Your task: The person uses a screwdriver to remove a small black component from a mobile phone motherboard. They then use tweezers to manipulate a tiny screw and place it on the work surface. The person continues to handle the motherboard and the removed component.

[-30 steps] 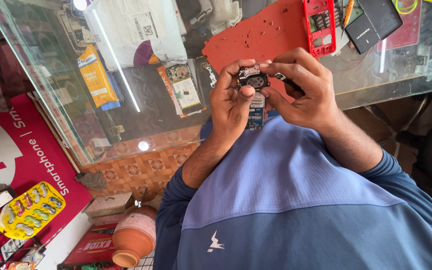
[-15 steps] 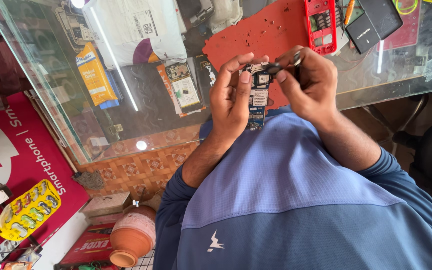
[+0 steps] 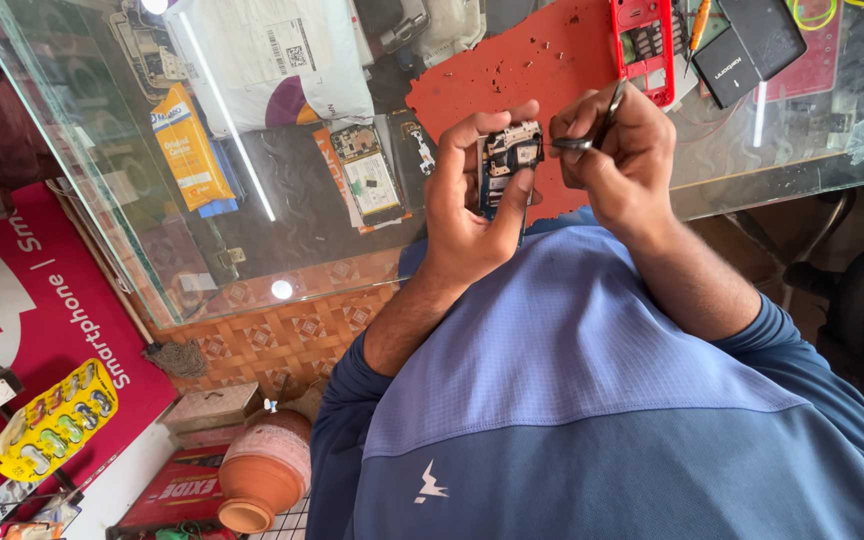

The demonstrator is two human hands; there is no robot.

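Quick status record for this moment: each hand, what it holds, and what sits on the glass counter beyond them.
left hand: grips an opened phone board, circuit side up
right hand: pinches tweezers, tips at the board's top edge
under the hands: red mat on a glass counter
on the mat: red phone frame
beyond: black box
floor, left: clay pot

Blue long-sleeved shirt, lighter textured blue panel across chest, small white logo; sleeves pushed up forearms.

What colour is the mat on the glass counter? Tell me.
Red-orange mat, seen in the head view, behind the hands.
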